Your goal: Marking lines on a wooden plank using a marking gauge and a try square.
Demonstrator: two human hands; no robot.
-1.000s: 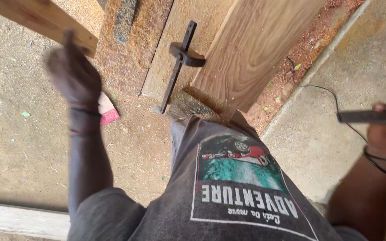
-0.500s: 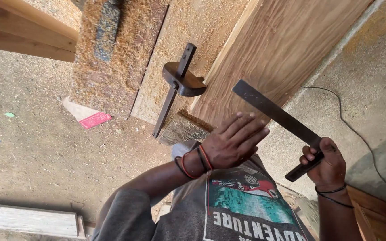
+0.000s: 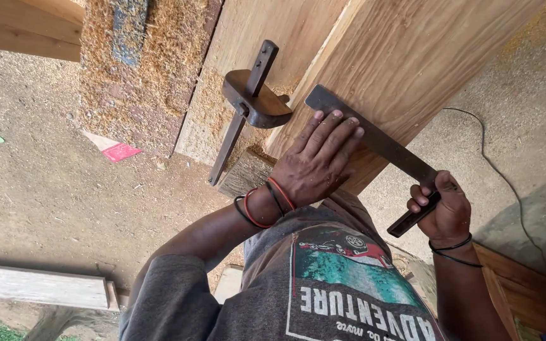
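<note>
A wide light wooden plank [image 3: 406,57] runs from the upper right down to its near end by my body. Across that end lies a dark metal try square [image 3: 383,144]. My left hand [image 3: 317,161] lies flat on the plank, its fingertips pressing on the square's blade. The square's dark stock sits at the plank's right edge, with my right hand [image 3: 440,208] closed around it. A dark wooden marking gauge [image 3: 251,104] rests on the bench just left of the plank.
Sawdust and shavings [image 3: 143,69] cover the bench to the left. A red scrap [image 3: 120,151] lies on the dirt floor. A black cable [image 3: 494,164] crosses the concrete at right. Boards lie at lower left [image 3: 39,287] and upper left [image 3: 23,25].
Both hands came in from the sides. The square went from held in the air to lying on the plank's end, and my left hand now presses its blade down.
</note>
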